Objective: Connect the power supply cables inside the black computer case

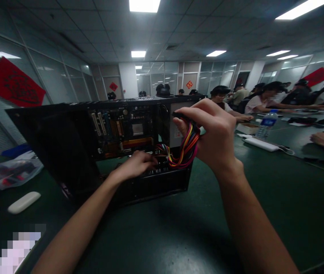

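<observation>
Right hand (217, 131) clamped on one cable bundle (189, 146), masking one corner of one computer case (159, 184); left hand (135, 165) reaching in — too shadowed to tell its hold. Around: one bottle (266, 125).

Left hand (137, 163) blurred; what its fingertips touch inside the computer case (162, 184) unclear

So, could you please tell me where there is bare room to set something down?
Bare tabletop shows between the left forearm and right forearm, in front of the computer case, and right of the right forearm, this side of the white oblong block. Crowded: the left side, with the plastic bag and white rounded object, and around the bottle.
</observation>
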